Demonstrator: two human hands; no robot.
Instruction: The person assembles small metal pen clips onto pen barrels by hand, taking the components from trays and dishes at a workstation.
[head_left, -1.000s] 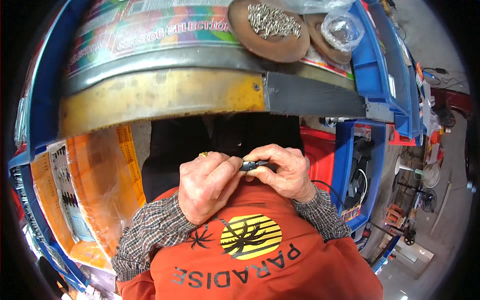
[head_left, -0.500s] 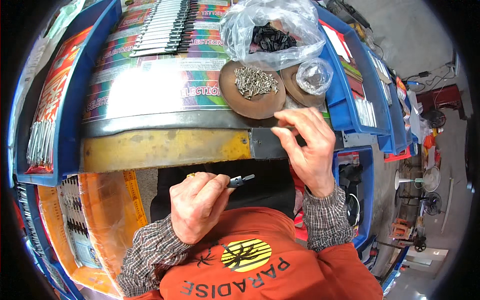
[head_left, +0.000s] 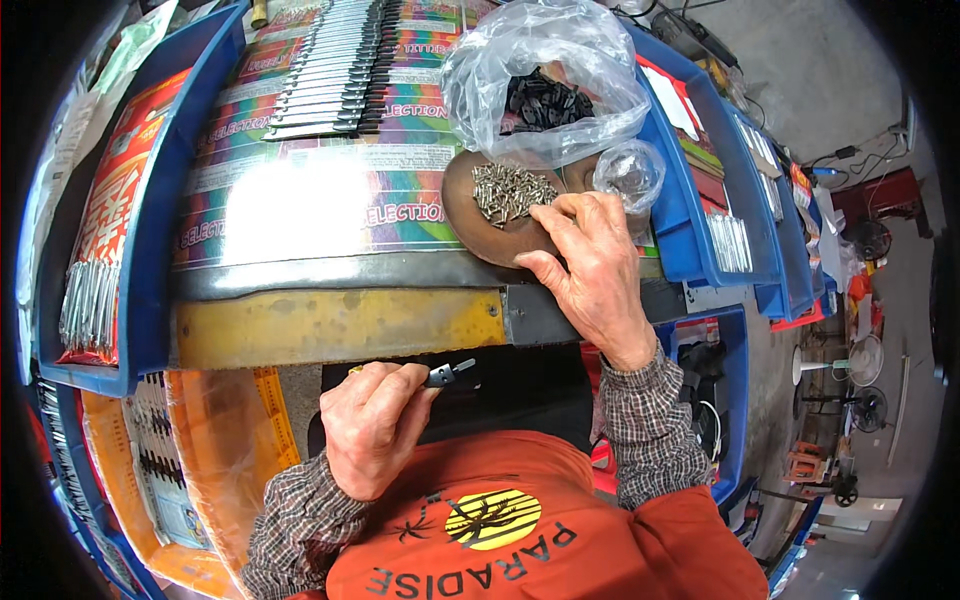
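Past the table edge [head_left: 340, 328], the right hand [head_left: 597, 268] overhangs the dish [head_left: 488, 240].

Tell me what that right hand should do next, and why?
Perhaps pinch one of the small silver pieces: the right hand has its fingers at the pile's edge, thumb apart, while the left hand holds a dark part.

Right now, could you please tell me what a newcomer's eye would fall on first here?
Probably the bright red-orange garment at the bottom, with its yellow sun print. Next, the right hand reaches over a brown dish of small silvery metal pieces near the table edge. Below that edge, the left hand grips a small dark part with a metal tip.
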